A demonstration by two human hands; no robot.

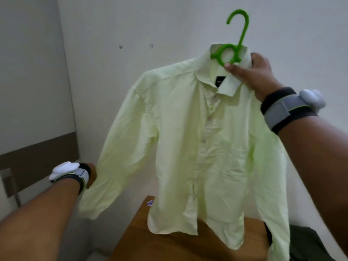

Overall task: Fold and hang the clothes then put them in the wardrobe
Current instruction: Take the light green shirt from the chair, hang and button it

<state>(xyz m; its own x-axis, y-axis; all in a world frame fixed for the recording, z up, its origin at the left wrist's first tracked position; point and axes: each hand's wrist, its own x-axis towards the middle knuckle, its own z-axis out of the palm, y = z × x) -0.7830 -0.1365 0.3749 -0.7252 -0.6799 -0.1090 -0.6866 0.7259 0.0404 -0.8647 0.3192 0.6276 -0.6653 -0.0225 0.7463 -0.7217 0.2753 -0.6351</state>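
While right hand (252,72) grips hanger (228,53), shirt (197,138) hem over table (169,245) edge, left hand (92,174) pinching sleeve

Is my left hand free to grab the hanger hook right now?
Probably not yet: the left hand is low, at the shirt sleeve, while the hook sits high above the right hand. The hook itself is unobstructed.

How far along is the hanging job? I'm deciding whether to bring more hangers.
Done: the pale green shirt is already on the green hanger. In hand: the right hand holds it up by the collar while the left hand touches a sleeve. Left: no wardrobe is in view, so it isn't put away, and a dark garment waits beside the wooden table.
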